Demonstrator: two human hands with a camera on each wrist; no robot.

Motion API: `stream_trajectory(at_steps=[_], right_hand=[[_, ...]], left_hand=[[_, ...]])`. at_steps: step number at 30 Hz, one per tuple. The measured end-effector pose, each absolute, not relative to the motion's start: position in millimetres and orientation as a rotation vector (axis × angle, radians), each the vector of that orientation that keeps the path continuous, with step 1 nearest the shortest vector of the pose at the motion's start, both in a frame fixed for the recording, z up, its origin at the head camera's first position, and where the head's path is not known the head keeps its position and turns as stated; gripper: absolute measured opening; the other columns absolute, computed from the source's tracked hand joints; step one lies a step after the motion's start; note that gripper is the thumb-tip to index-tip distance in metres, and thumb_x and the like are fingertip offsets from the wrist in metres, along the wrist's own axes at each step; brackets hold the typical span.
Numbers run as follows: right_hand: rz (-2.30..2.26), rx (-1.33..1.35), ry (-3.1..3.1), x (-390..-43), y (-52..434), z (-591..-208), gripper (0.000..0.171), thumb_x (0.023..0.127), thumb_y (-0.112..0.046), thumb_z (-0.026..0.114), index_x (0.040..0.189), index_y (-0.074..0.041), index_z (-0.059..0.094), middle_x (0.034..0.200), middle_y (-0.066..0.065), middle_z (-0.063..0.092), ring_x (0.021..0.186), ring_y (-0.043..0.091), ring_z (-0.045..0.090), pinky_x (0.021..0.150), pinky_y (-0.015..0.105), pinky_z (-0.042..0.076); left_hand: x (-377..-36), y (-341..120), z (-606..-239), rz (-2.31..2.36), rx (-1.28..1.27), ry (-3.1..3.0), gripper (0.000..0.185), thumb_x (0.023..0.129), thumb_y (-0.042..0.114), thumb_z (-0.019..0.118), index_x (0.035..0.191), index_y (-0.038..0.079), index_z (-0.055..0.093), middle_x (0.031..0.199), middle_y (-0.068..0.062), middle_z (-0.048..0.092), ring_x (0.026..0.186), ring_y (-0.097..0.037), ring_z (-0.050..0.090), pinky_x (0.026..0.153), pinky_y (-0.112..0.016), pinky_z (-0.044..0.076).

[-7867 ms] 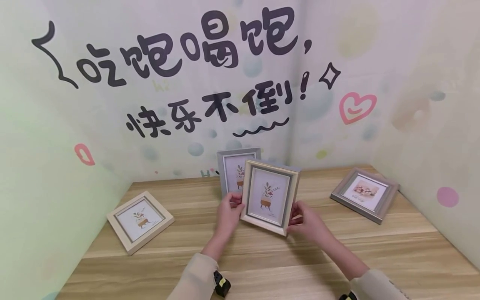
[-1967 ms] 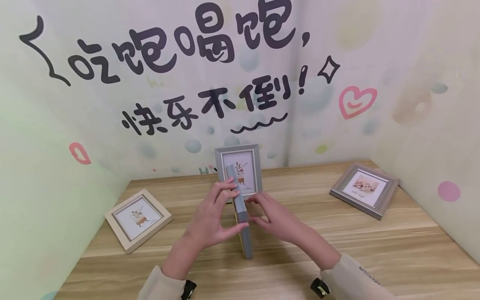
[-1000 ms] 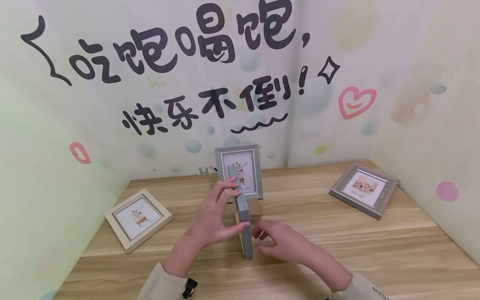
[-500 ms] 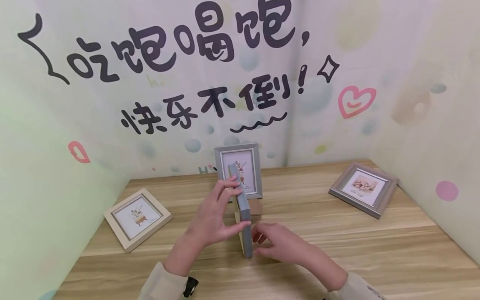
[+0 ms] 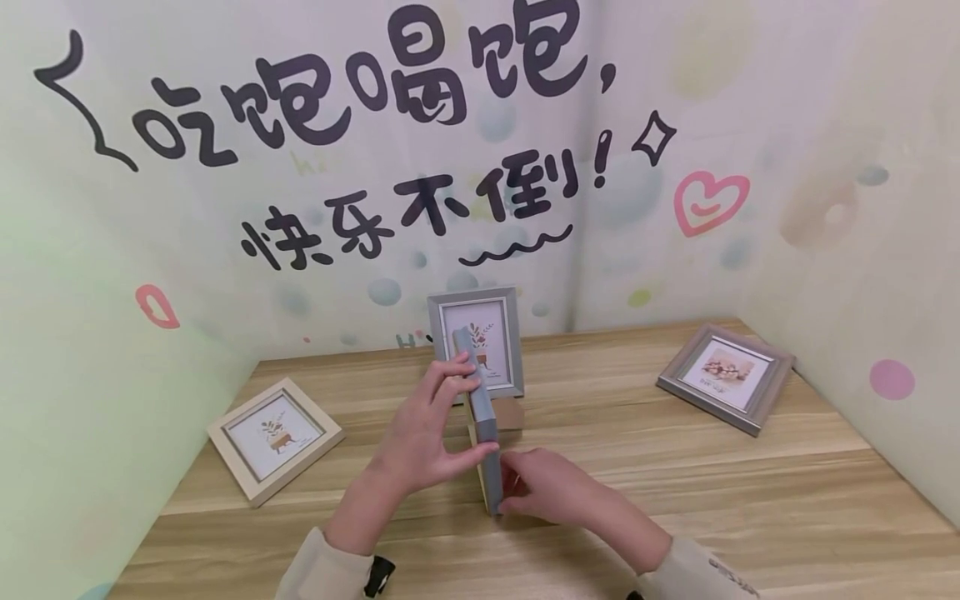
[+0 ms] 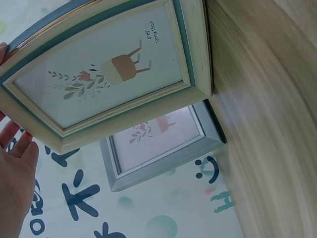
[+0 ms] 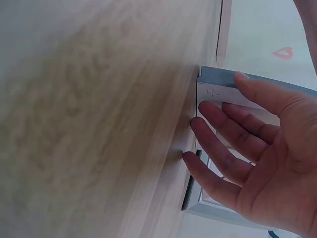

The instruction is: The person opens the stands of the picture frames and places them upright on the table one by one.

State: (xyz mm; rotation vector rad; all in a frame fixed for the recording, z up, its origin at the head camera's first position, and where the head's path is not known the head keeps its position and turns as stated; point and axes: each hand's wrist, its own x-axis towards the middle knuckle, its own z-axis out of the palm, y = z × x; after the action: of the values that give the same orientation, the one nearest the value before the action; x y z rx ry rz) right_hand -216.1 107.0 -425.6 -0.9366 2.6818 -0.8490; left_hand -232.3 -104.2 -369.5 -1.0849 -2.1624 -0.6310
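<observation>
Left hand [image 5: 420, 433] grips the top edge of a picture frame [image 5: 483, 433] between thumb and fingers, standing it edge-on on the wooden table [image 5: 675, 500]. Right hand [image 5: 551, 487], fingers straight, touches its back low down. A grey frame [image 5: 475, 337] stands behind.

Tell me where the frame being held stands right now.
In the head view the held frame stands on edge mid-table, in front of the upright grey frame, between left hand and right hand.
</observation>
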Motion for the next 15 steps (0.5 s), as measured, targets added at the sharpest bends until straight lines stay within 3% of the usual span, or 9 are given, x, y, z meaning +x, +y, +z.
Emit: stream_trajectory(at_steps=[6, 10, 12, 15], right_hand=[[-0.818, -0.922, 2.733, -215.6, 104.2, -427.0, 0.027, 0.082, -0.027, 0.081, 0.098, -0.015, 0.064, 0.082, -0.008, 0.07, 0.073, -0.002, 0.061, 0.068, 0.018, 0.053], [-0.809, -0.94, 2.752, -215.2, 103.6, -427.7, 0.024, 0.083, -0.027, 0.081, 0.096, -0.016, 0.063, 0.08, -0.009, 0.069, 0.072, -0.004, 0.059, 0.066, 0.017, 0.052], [-0.806, -0.938, 2.756, -214.9, 103.3, -427.6, 0.024, 0.083, -0.026, 0.08, 0.096, -0.017, 0.063, 0.08, -0.01, 0.069, 0.071, -0.004, 0.058, 0.066, 0.016, 0.051], [-0.79, -0.94, 2.764, -214.7, 102.4, -428.0, 0.023, 0.084, -0.027, 0.08, 0.096, -0.017, 0.063, 0.08, -0.01, 0.068, 0.071, -0.005, 0.058, 0.066, 0.015, 0.051]], left_hand=[[-231.8, -104.5, -369.9, -0.632, -1.085, -2.199, 0.072, 0.076, 0.042, 0.083, 0.129, 0.007, 0.049, 0.14, -0.014, 0.045, 0.142, -0.031, 0.044, 0.109, -0.045, 0.05], [-232.5, -107.1, -369.9, -0.727, -1.097, -2.232, 0.066, 0.09, 0.056, 0.064, 0.132, 0.008, 0.047, 0.145, -0.013, 0.042, 0.142, -0.032, 0.042, 0.109, -0.05, 0.049], [-234.4, -108.4, -370.2, -0.892, -1.075, -2.217, 0.059, 0.096, 0.051, 0.057, 0.133, 0.008, 0.047, 0.148, -0.014, 0.039, 0.144, -0.033, 0.039, 0.112, -0.054, 0.044], [-239.9, -109.2, -372.2, -1.18, -0.965, -2.142, 0.042, 0.1, 0.029, 0.053, 0.134, 0.003, 0.047, 0.15, -0.017, 0.038, 0.146, -0.033, 0.034, 0.115, -0.057, 0.039]])
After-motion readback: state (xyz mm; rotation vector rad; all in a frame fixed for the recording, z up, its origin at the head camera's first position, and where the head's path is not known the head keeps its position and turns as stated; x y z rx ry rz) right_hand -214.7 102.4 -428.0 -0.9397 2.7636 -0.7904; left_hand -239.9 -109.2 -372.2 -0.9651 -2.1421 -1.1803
